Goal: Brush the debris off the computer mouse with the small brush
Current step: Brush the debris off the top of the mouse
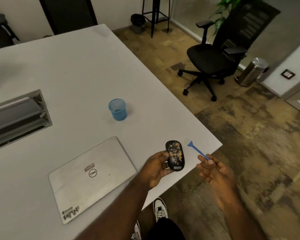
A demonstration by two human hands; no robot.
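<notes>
My left hand [155, 168] holds a black computer mouse [175, 155] above the table's near right corner. Tan debris is scattered over the mouse's top. My right hand [215, 172] pinches the handle of a small blue brush [197, 150], whose flared head points up and to the left. The brush head is a short way to the right of the mouse and does not touch it.
A closed silver laptop [92, 177] lies on the white table [68, 75] left of my hands. A blue mesh cup [117, 110] stands further back. A cable recess [17, 116] is at the left. A black office chair [215, 54] and a steel bin [253, 71] stand on the floor.
</notes>
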